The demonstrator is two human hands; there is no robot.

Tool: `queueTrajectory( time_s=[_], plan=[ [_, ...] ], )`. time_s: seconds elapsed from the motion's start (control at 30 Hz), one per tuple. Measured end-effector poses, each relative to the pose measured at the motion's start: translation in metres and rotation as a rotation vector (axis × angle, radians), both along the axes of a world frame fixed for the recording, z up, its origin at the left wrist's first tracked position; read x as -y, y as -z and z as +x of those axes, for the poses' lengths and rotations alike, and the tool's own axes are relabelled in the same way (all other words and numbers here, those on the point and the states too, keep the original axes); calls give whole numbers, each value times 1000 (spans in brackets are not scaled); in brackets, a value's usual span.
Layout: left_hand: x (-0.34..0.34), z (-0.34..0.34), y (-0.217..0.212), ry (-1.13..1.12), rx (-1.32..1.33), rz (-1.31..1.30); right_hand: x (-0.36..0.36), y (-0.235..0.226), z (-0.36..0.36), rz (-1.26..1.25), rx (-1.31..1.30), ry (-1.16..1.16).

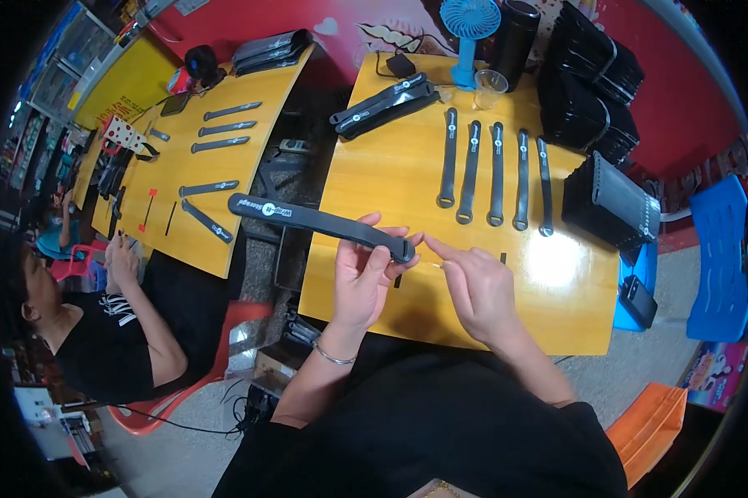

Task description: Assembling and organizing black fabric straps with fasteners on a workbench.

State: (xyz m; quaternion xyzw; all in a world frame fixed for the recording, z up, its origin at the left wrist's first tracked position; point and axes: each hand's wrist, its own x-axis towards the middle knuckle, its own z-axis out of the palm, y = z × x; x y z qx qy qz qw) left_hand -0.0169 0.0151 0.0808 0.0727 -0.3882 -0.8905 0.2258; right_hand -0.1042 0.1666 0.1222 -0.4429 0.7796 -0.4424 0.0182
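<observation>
My left hand [361,278] is closed around the ring end of a black strap [307,217] with white print, thumb on top. The strap's long free end sticks out to the left over the table's edge. Beside the ring end is my right hand [482,290], its index finger stretched toward my left fingertips, at or almost at them. The right thumb is apart from that finger and the other fingers are curled; no object shows in this hand. Beyond my hands, several similar straps [497,174] lie side by side on the yellow table [374,178].
A bundle of straps [386,106] lies at the far left of my table. Black stacks [594,79] and a black block of straps [610,203] line the right side. A blue fan [467,41] and clear cup [490,87] stand behind. A co-worker [108,332] sits left at another table [212,162].
</observation>
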Motion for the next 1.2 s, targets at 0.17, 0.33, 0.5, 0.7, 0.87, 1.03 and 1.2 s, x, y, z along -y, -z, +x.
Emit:
queueTrajectory(
  time_s=[0.17, 0.33, 0.5, 0.7, 0.87, 1.03, 1.2],
  plan=[
    [-8, 0, -2, -103, -5, -55, 2, 6, 4, -59, 1, -31],
    [-9, 0, 5, -141, 27, -131, 6, 13, 16, -137, 213, -40],
    [-10, 0, 4, -159, 12, -165, 9, 15, 19, -170, 167, -12],
    [-12, -2, 6, -167, -4, -169, 11, 17, 17, -180, 154, -7],
    [-13, -2, 6, -185, -66, -113, 10, 15, 18, -71, 87, -19],
    [-18, -3, 10, -301, -46, -354, 13, 17, 20, -114, 166, -2],
    [-22, -4, 10, -382, -4, -459, 18, 19, 22, -173, 306, 27]
  ],
)
